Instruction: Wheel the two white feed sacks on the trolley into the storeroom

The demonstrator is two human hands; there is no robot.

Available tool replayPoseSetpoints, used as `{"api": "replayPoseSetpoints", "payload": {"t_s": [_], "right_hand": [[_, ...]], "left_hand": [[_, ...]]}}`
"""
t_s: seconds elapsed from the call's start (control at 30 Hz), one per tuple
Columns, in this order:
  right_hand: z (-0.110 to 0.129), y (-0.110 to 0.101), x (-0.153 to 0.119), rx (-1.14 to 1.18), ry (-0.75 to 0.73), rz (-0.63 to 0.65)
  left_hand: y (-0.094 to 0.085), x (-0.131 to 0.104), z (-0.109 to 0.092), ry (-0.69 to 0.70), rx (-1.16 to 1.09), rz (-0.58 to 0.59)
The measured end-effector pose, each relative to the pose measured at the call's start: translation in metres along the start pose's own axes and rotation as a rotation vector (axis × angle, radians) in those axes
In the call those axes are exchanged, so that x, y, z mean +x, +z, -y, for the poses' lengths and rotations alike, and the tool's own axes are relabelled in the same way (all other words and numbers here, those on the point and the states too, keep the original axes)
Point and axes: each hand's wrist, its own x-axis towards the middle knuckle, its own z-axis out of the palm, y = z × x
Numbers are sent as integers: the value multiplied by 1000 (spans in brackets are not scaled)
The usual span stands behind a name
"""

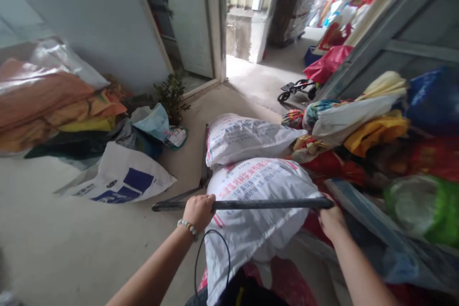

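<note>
Both of my hands grip a dark handlebar that runs across in front of me. Closed around the bar (254, 204) left of its middle is my left hand (199, 211), with a beaded bracelet at the wrist. My right hand (330, 219) wraps the bar's right end. Under and beyond the bar lies a full white woven sack (251, 184) with red and blue printing. A second white sack (247, 136) lies just past it. What carries the sacks is mostly hidden; a dark frame edge shows at their left. A thin black cable (195, 267) loops below my left hand.
Left, a white-and-blue bag (132, 177) lies by piled sacks (64, 95) and a potted plant (172, 95). Bundles and bags (376, 134) crowd the right side. Ahead, a doorway opens beside a white door (186, 19); a small wheeled thing (296, 90) stands at its right.
</note>
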Motion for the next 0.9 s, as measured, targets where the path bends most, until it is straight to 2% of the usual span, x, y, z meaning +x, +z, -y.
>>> {"api": "replayPoseSetpoints", "payload": {"t_s": [0.23, 0.47, 0.7, 0.9], "right_hand": [[2, 26, -48, -36, 4, 4], [-9, 55, -92, -93, -188, -10], [-25, 76, -137, -133, -357, -52], [-38, 81, -177, -146, -442, -96]], "left_hand": [[-1, -13, 34, -51, 118, 2], [-4, -26, 68, -99, 216, 35], [-1, -50, 85, -137, 280, 39], [15, -87, 95, -143, 316, 13]]}}
